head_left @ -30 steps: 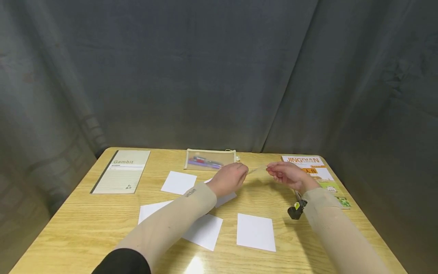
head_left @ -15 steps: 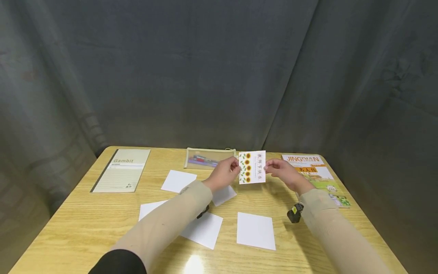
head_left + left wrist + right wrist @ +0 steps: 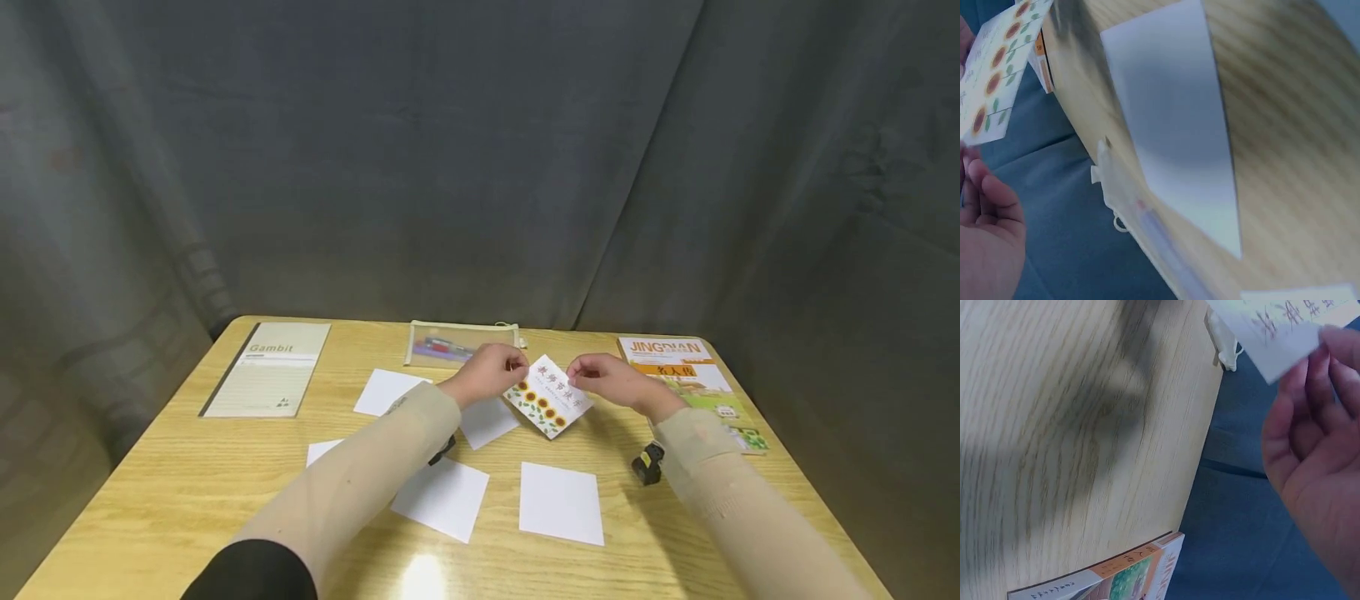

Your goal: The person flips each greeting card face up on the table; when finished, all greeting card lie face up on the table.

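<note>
Between both hands a white greeting card (image 3: 549, 395) is held above the table, tilted, its printed side with sunflowers and writing facing up. My left hand (image 3: 487, 372) pinches it at the left corner. With thumb and fingertips my right hand (image 3: 621, 385) pinches its right upper edge; the right wrist view shows that hand (image 3: 1329, 437) at the card (image 3: 1272, 337) from close by. In the left wrist view the left hand (image 3: 991, 231) grips the corner of the card (image 3: 997, 75). A white square card (image 3: 487, 422) lies on the table below the left hand.
Several more white cards lie around, one at the front (image 3: 561, 503). A mesh pencil pouch (image 3: 442, 343) with pens lies at the back edge. A Gambit notebook (image 3: 268, 371) is at the left, a magazine (image 3: 686, 379) at the right beyond the right forearm.
The card, first edge-on, was turned to show its printed face, then rotated so the sunflower row runs along the lower side. Both hands lowered slightly; the right moved a little left.
</note>
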`<state>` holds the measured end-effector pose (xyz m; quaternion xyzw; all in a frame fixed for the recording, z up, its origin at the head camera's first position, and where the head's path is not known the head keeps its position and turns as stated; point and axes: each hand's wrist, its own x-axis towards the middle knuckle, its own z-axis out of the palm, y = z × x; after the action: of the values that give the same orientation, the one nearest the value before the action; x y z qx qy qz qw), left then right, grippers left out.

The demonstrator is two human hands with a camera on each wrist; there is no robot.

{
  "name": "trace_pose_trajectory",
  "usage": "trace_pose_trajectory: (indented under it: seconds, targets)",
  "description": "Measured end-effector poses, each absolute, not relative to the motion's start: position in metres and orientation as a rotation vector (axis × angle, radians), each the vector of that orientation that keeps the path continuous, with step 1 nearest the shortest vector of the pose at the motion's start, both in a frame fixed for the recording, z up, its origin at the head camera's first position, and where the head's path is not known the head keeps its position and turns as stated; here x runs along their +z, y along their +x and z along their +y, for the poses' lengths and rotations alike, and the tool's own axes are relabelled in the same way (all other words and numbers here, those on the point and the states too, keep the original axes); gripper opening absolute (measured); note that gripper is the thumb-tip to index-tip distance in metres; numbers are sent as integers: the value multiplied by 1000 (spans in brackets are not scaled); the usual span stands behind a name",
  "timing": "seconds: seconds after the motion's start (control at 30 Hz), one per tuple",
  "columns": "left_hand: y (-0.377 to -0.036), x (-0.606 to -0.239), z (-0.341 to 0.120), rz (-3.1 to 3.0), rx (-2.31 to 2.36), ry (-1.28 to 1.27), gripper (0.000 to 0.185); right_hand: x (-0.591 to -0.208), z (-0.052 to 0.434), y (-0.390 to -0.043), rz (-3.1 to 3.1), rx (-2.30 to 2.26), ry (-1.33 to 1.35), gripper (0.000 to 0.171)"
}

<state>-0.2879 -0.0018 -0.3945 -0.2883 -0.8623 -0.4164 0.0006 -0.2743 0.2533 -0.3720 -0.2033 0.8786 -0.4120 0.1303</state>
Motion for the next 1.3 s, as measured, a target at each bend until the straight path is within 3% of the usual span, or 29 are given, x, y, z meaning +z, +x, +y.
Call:
trace_pose_trajectory:
  seconds: [0.27,0.5,0.83,1.3]
  targets:
    - [-286,-397,-5,-2609,-1602,-595,16,-377,263,-276,2501,-1537,-293,40]
    - [-288,-401,-3,-2568,-1711,-532,15,-381,266,-278,2416,-1710,-222,20]
    - [-279,-415,9,-2525,-1779,-406,12,-387,264,-280,2526,-1547,-141,21]
    - [-250,-427,33,-2754,-2051,-280,52,-439,275,-286,2686,-1285,124,20]
